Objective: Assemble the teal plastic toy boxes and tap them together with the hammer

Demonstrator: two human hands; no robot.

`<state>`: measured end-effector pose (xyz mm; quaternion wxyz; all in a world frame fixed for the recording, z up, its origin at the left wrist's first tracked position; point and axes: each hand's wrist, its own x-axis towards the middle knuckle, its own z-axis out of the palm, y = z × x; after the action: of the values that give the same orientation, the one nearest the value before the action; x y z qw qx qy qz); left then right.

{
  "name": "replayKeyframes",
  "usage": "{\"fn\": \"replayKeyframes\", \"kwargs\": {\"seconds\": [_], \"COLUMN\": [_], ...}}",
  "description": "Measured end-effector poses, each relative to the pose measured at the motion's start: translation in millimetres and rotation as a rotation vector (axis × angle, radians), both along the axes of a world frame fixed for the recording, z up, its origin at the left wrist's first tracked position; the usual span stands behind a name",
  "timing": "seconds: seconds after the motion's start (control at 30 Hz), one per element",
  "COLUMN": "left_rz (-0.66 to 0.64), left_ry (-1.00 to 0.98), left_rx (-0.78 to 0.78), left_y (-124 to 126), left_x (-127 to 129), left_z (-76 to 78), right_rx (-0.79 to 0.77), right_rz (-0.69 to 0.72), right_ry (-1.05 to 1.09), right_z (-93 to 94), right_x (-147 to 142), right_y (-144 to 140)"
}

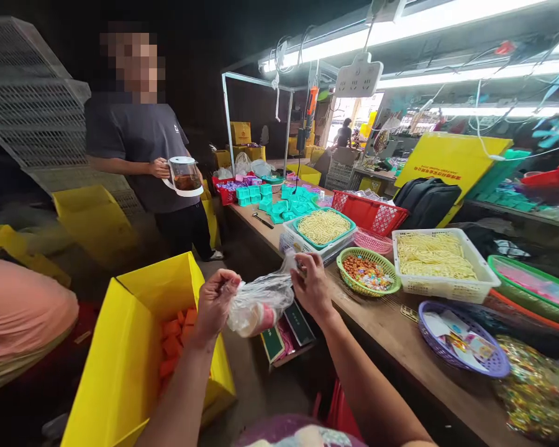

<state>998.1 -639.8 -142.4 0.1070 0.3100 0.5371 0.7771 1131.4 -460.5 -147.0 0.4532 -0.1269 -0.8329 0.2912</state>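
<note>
Plastic bag [259, 305], clear and crinkly

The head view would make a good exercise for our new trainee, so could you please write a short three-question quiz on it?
1. Multiple choice: what do the left hand and right hand hold between them?
a) a red basket
b) a clear plastic bag
c) a black backpack

2. True or false: the large yellow box by the left forearm holds purple pieces.

3. Short answer: what does the standing person in the dark T-shirt hold?

Key:
1. b
2. False; the pieces visible inside are orange.
3. A clear jug with brown liquid in it.
</note>
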Motion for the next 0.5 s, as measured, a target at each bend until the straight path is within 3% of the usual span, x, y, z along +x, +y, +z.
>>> {"fn": "replayKeyframes", "kwargs": {"seconds": [0.1, 0.17, 0.27, 0.4, 0.5], "left_rz": [-0.007, 0.070, 0.109, -0.018, 0.103], "left_ry": [-0.053, -0.113, -0.154, -0.097, -0.092], "left_rx": [-0.005, 0.091, 0.180, 0.085, 0.102], "left_y": [10, 14, 12, 5, 4], "left_x": [4, 2, -2, 1, 4], "left_z": [0.6, 2.3, 3.3, 1.2, 0.8], "right_rx": [0.235, 0.310, 0.326, 0.389, 0.454], "right_rz": [0.335, 0.456, 0.433, 0.413, 0.511], "right_ry": [-0.037, -0.155, -0.175, -0.118, -0.208], "right_z": [13.4, 14.0, 8.7, 7.9, 5.4], "right_x": [-8, -16, -25, -31, -35], "right_y": [-28, -37, -38, -34, -34]}}
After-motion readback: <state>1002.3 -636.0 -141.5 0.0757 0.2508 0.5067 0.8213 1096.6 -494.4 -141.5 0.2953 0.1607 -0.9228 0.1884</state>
